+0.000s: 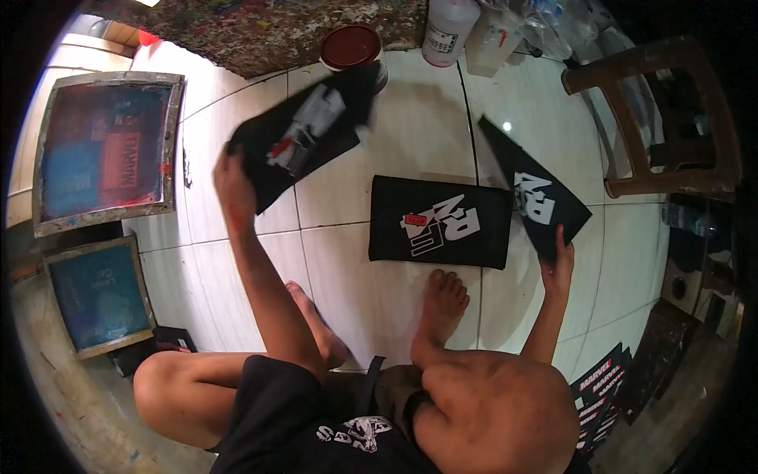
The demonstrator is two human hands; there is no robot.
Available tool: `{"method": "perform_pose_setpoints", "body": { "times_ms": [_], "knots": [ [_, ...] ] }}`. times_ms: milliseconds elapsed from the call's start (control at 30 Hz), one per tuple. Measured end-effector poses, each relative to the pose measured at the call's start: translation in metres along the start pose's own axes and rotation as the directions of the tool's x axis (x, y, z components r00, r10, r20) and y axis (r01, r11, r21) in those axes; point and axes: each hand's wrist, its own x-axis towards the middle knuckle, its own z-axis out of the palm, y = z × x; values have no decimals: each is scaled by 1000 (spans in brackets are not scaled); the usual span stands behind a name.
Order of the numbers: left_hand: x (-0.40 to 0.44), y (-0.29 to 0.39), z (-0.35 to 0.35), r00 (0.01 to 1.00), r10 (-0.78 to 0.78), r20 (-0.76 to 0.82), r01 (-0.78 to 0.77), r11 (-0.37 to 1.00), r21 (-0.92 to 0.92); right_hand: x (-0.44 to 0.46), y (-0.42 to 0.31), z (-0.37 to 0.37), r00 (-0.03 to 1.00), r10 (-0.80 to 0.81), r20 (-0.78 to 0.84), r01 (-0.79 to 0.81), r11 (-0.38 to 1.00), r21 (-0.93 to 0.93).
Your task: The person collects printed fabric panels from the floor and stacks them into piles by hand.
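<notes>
Bare knees framed the near side, the right knee (505, 403) largest in view. Past them, the left hand (231, 178) held a black printed piece (304, 130) above the floor, fingers closed on its near end. The right hand (559, 265) pinched a second black piece (545, 201) by its lower edge, beside a black printed stack (438, 221) lying flat on the tiled floor (339, 272). Both raised pieces looked light, thin and soft, apt to sag or fold but hardly fragile; plain corners and borders, off the white print, seemed the best hold. The stack looked heavier, its layers likely to slide unless taken from beneath at both ends. Farther out were a brown-lidded tub (351, 47), a plastic bottle (446, 35), two framed screens (103, 150) to the left and a brown stool (667, 185) to the right.
</notes>
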Motion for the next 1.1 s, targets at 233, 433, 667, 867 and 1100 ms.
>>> {"method": "perform_pose_setpoints", "body": {
  "times_ms": [233,433,667,867,1100],
  "knots": [
    [-10,70,-25,996,53,-74,-63,987,-145,-3,11,33,966,-26,256,151,862,-483],
    [-45,80,4,850,-29,526,494,393,-776,-28,-4,77,823,-357,442,532,207,-821],
    [-66,55,74,550,-147,822,529,823,-207,-36,-5,95,858,216,465,-48,937,-346],
    [-82,-6,108,774,-189,604,58,971,230,-18,27,90,924,162,346,129,719,-683],
    [-17,-107,67,996,85,-5,-57,706,706,5,68,64,886,-274,374,461,432,-775]
  ]
}}
